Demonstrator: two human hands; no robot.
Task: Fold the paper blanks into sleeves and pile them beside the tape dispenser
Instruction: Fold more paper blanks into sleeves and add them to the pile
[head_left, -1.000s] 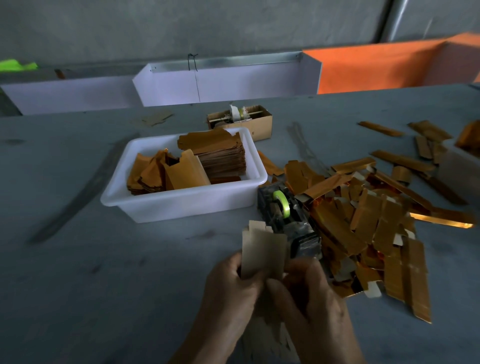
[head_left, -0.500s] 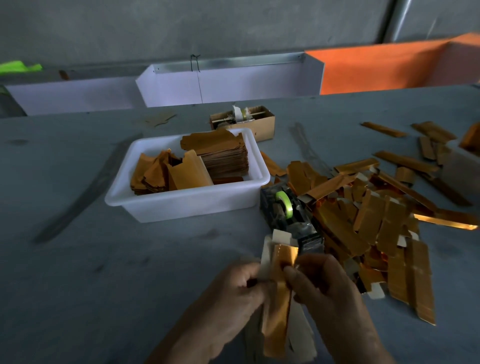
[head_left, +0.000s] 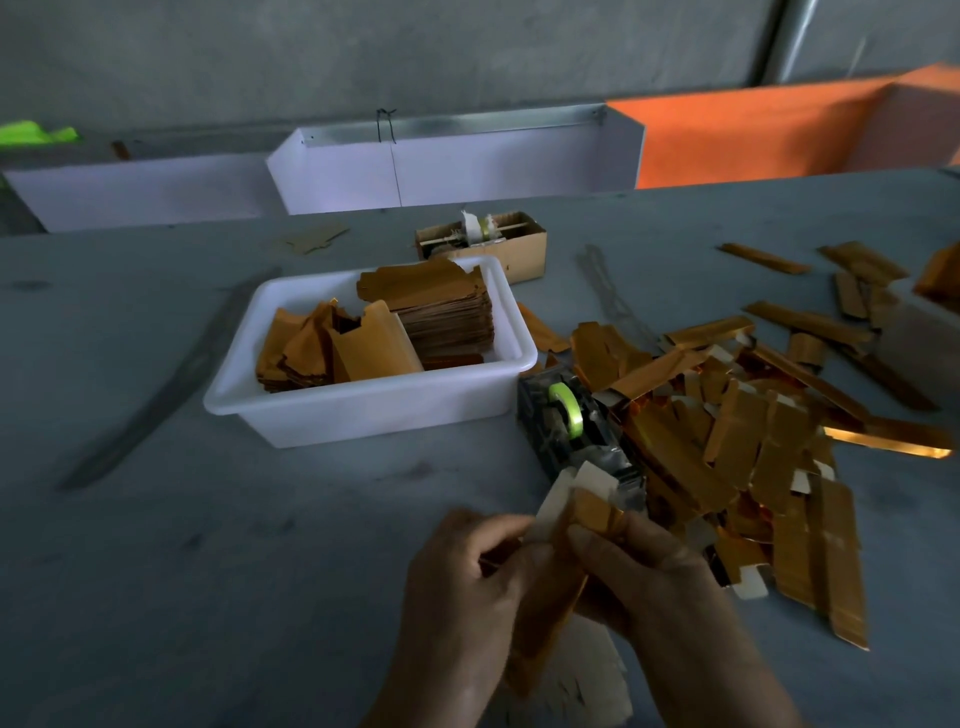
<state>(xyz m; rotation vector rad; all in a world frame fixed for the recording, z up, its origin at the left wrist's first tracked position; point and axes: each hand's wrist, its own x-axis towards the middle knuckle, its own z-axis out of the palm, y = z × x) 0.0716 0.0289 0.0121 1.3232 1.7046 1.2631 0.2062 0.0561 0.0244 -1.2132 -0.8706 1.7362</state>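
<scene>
Both hands hold one gold paper blank (head_left: 566, 525) low in the middle of the view, just in front of the tape dispenser (head_left: 569, 421). My left hand (head_left: 467, 587) pinches its left edge and my right hand (head_left: 644, 566) pinches its right side, with the blank folded lengthwise and its white inner side showing at the top. A pile of folded gold sleeves (head_left: 737, 457) lies right of the dispenser. More pale blanks (head_left: 587, 680) lie under my wrists, partly hidden.
A white plastic tub (head_left: 363, 410) left of the dispenser holds stacks of flat gold blanks (head_left: 441, 317). Behind it stands a small cardboard box (head_left: 498, 244). Loose gold strips (head_left: 810, 322) lie scattered at the right. White and orange bins line the table's far edge.
The blank went from a flat, upright pale sheet to a narrow fold with its gold side outward. Both hands have stayed close together and shifted slightly toward the dispenser.
</scene>
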